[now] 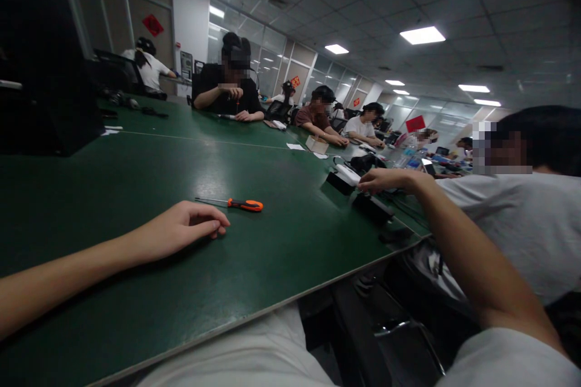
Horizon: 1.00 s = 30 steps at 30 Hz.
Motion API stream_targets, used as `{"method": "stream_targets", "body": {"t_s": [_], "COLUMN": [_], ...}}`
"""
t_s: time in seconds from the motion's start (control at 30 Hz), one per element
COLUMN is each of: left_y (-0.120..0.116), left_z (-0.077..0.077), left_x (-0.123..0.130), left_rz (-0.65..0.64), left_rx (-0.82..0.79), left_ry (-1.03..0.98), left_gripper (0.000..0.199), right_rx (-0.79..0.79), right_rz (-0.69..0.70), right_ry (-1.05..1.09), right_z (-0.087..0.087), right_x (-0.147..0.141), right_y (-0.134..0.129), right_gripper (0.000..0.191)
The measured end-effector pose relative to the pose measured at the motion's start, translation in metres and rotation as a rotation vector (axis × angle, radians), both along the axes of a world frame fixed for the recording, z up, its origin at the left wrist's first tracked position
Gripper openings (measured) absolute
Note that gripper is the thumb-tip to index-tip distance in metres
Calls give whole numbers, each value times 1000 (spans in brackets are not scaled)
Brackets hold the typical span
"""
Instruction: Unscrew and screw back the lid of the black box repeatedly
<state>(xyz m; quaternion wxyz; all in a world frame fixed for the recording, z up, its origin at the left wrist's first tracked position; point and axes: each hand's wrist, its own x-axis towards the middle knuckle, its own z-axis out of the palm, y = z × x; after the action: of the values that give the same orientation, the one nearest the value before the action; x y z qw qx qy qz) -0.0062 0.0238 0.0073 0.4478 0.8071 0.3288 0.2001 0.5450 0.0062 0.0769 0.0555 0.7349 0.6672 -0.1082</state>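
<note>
My left hand (195, 227) rests on the green tabletop (136, 193) with its fingers loosely bent and nothing in them. Just beyond its fingertips lies an orange-and-black screwdriver (245, 205), its metal shaft pointing left. My right hand (385, 180) reaches out to the right side of the table, fingers closed and pointing down. Its fingertips are at the end of a white object (348, 174) that lies over a black box-like piece (340, 183). Below the hand is another black piece (373, 208). What the fingers grip is too small to make out.
A person in a white shirt (521, 224) sits close on my right. Across the table, a person in black (231, 84) works. A small open box (316, 144) and white papers (295, 146) lie farther back. A large black object (45, 72) stands at left.
</note>
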Motion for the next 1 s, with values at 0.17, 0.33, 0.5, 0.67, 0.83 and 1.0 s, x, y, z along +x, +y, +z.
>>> {"method": "stream_targets", "body": {"t_s": [0.17, 0.33, 0.5, 0.67, 0.83, 1.0], "left_y": [1, 2, 1, 0, 0, 0], "left_z": [-1, -3, -2, -2, -2, -1], "left_x": [-1, -2, -2, -2, -1, -1], "left_rz": [1, -11, -14, -20, -18, -14], "left_rx": [0, 11, -3, 7, 7, 16], "left_ry": [-5, -6, -2, 8, 4, 10], "left_gripper": [36, 36, 35, 35, 36, 36], "right_rx": [-121, -38, 226, 538, 622, 626], "right_rz": [-42, -37, -28, 1, 50, 57], "right_ry": [65, 43, 1, -40, -11, 6], "right_z": [-5, -11, -39, -75, -82, -80], "right_x": [6, 12, 13, 8, 6, 7], "right_y": [3, 1, -16, -37, -40, -35], "right_gripper": [53, 45, 48, 54, 51, 49]}}
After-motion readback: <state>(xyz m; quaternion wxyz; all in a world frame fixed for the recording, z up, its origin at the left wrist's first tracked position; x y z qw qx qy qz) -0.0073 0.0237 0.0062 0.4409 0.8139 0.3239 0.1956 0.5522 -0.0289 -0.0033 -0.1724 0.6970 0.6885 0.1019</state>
